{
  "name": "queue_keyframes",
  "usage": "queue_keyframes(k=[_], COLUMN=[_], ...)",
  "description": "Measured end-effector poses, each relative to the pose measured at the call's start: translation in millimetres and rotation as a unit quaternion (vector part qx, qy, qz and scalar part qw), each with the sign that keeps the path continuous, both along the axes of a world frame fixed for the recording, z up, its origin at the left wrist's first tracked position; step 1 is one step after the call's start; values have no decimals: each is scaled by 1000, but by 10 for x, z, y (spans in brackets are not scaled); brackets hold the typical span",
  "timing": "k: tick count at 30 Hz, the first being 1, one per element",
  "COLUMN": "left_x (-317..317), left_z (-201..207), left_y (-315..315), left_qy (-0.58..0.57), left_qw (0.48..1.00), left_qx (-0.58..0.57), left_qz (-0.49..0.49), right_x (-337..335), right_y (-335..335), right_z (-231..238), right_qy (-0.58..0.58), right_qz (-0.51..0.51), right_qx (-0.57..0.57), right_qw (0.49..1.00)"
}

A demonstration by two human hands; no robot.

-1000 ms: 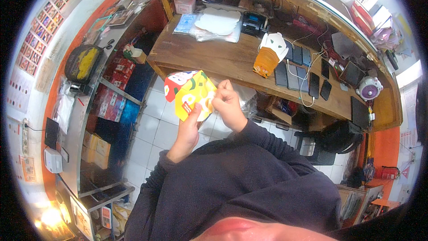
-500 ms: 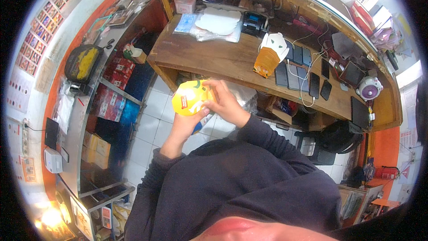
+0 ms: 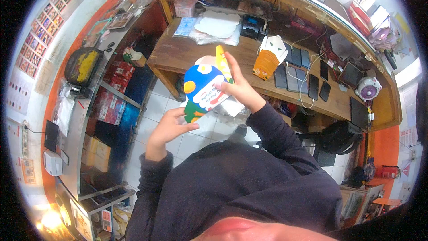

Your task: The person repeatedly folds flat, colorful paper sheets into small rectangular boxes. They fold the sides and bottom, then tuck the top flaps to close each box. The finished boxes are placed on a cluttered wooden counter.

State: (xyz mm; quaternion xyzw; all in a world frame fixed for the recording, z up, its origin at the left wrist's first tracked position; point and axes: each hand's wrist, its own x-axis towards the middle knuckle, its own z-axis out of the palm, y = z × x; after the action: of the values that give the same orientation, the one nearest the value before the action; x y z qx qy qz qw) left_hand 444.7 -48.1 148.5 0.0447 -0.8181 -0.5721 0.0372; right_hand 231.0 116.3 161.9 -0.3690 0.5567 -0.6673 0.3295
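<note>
Between my hands is a rounded printed card piece (image 3: 198, 82), blue and green with orange and white flowers and a white label. Behind it a yellow printed piece (image 3: 220, 58) stands up, and paler pieces show at its edges; whether they are joined, I cannot tell. My right hand (image 3: 240, 87) grips the right side, thumb on the printed face and fingers behind the yellow part. At the lower green corner, my left hand (image 3: 167, 127) has its thumb and fingers around the edge. Both hands are above the floor, in front of the wooden desk (image 3: 196, 53).
On the desk stands a fanned stack of orange and white die-cut cards (image 3: 266, 62), beside several phones (image 3: 292, 78) with white cables. White cut-out sheets (image 3: 218, 23) lie further back near a black tape dispenser (image 3: 255, 25). A glass-sided counter (image 3: 104, 85) runs along the left.
The yellow rounded face has turned away and the blue and green face now shows. My right hand has moved up and right; my left hand has shifted slightly left, to the lower corner.
</note>
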Motion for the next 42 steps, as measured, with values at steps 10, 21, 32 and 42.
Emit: queue_keyframes(k=[10, 21, 32, 42], left_x=[-204, -281, -241, -53], left_z=[-82, -336, -161, -248], left_y=[259, 278, 233, 272], left_qy=[-8, 135, 223, -7], left_qw=[955, 947, 836, 878], left_qx=[168, -36, -232, 447], left_qz=[242, 289, 445, 173], right_x=[382, 864, 759, 444], right_y=[-14, -22, -52, 15], right_z=[-351, -319, -518, -373], right_qy=[508, 332, 294, 323], right_qz=[-173, -76, -187, -95], right_qx=[-5, 71, 1, -114], right_qw=[844, 938, 937, 935])
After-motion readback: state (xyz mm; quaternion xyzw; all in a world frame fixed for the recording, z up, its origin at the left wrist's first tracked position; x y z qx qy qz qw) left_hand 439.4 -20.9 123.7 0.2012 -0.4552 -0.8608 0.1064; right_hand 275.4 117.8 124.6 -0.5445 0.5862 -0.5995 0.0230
